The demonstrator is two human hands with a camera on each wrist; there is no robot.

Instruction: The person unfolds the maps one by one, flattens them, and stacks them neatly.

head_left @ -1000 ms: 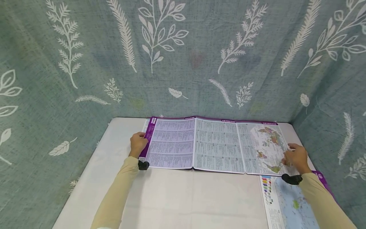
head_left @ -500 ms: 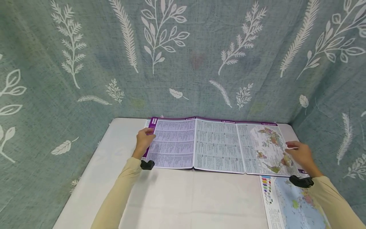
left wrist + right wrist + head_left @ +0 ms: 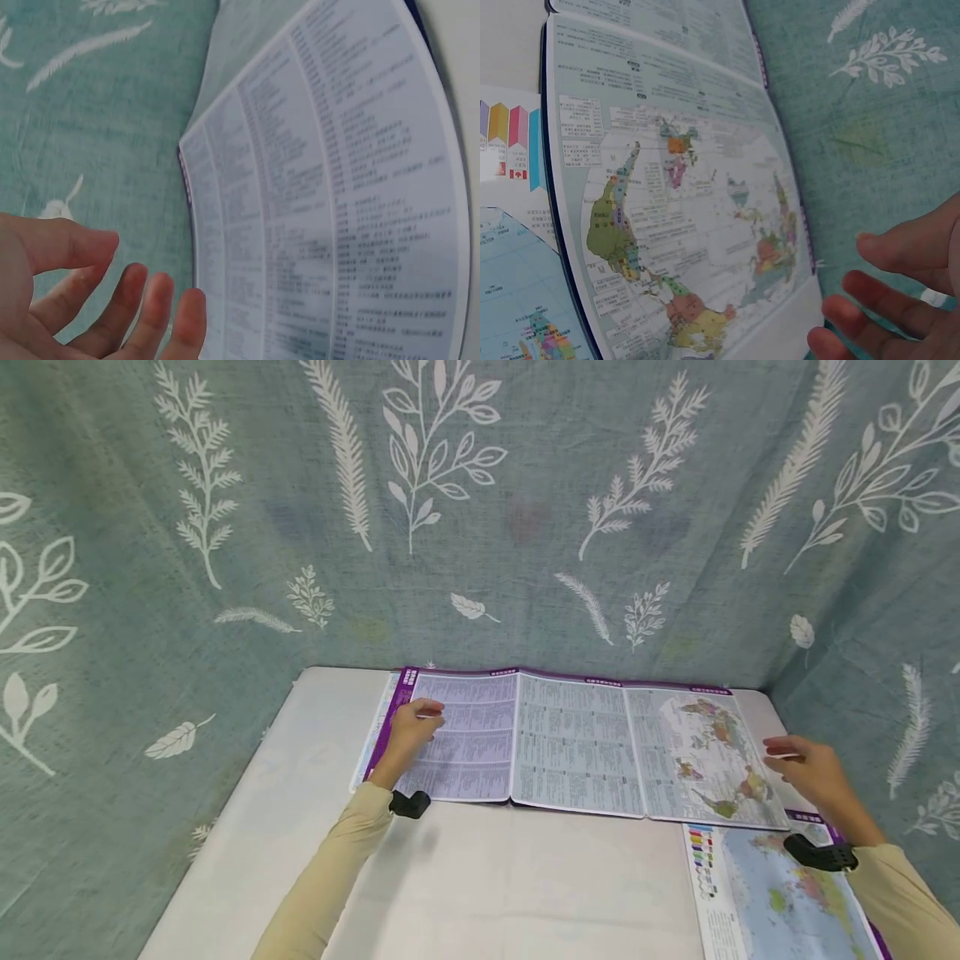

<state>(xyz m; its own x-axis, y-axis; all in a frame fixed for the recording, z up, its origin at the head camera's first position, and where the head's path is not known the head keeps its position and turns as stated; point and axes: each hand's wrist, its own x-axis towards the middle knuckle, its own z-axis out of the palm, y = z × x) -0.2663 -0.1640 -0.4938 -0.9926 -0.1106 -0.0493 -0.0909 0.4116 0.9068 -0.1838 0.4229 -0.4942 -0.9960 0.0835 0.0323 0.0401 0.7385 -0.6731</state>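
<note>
A long folding map sheet lies spread at the back of the table, with three panels showing. Small print fills its lilac left panel; the right panel carries a world map. My left hand hovers over the left panel, fingers loosely bent and thumb close to the index finger, holding nothing. Just off the sheet's right end is my right hand, fingers relaxed and apart from the thumb, nothing in it. A second map sheet, mostly blue, lies partly under the right panel.
The white table ends at the back against a grey-green leaf-print cloth, which also rises on both sides. Another pale sheet edge peeks out at the left of the folding map.
Both hands have let go of the sheet's ends. The left moved right, over the lilac panel; the right drew off the map panel to the right. The sheet stayed in place.
</note>
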